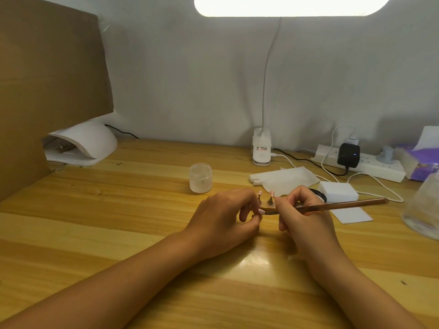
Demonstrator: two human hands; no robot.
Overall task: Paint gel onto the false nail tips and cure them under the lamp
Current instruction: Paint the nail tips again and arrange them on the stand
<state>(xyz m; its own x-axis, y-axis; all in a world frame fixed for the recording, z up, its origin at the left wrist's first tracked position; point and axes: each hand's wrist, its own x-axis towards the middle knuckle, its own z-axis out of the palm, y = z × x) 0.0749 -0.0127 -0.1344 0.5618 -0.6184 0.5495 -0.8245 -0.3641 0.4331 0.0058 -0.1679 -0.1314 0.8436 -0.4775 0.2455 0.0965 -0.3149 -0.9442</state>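
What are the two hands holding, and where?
The right hand holds a brown brush near its front end; the left hand pinches the small holder of false nail tips at its left end.

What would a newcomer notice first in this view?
The two hands meeting at frame centre: the left hand grips a small stand of pink false nail tips, the right hand holds a long brown brush beside it. Next, the glaring desk lamp overhead, and the white curing lamp at the back left.
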